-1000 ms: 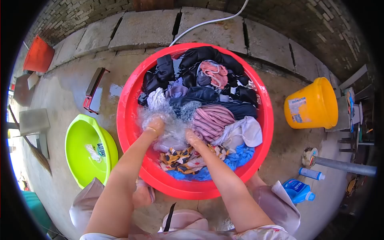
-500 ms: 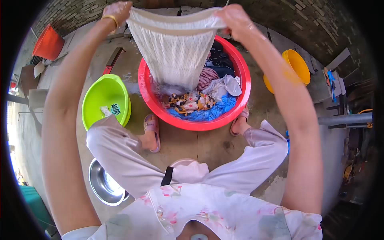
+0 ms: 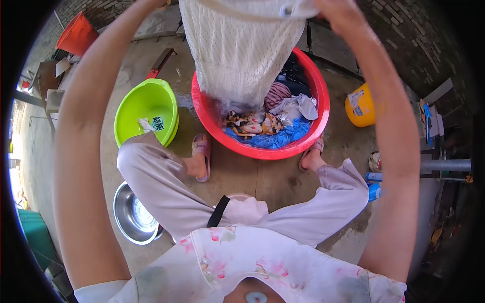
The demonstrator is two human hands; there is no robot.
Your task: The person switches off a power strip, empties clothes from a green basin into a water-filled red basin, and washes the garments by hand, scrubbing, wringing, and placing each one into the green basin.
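A wet white openwork-knit garment [image 3: 242, 50] with a wide band along its top hangs stretched between my raised hands. Its lower end dips into the red tub [image 3: 325, 108]. My right hand [image 3: 339, 16] is closed on the band's right end, near the top edge of the view. My left forearm [image 3: 86, 136] reaches up, but the hand is almost wholly cut off by the frame; the garment's left side stays lifted there. In the tub lie a blue cloth [image 3: 275, 139], a patterned cloth [image 3: 255, 125], a striped cloth [image 3: 278, 96] and dark clothes [image 3: 295, 76].
A green basin [image 3: 144, 108] stands left of the tub, a steel basin [image 3: 132, 214] by my left leg. An orange-red bucket [image 3: 78, 35] is at the far left, a yellow bucket [image 3: 361, 106] at the right. Brick walls [image 3: 409, 35] close off the back.
The garment has risen and come nearer, so its top band now leaves the frame at the left. My left hand has passed mostly out of view. The camera view has shifted slightly.
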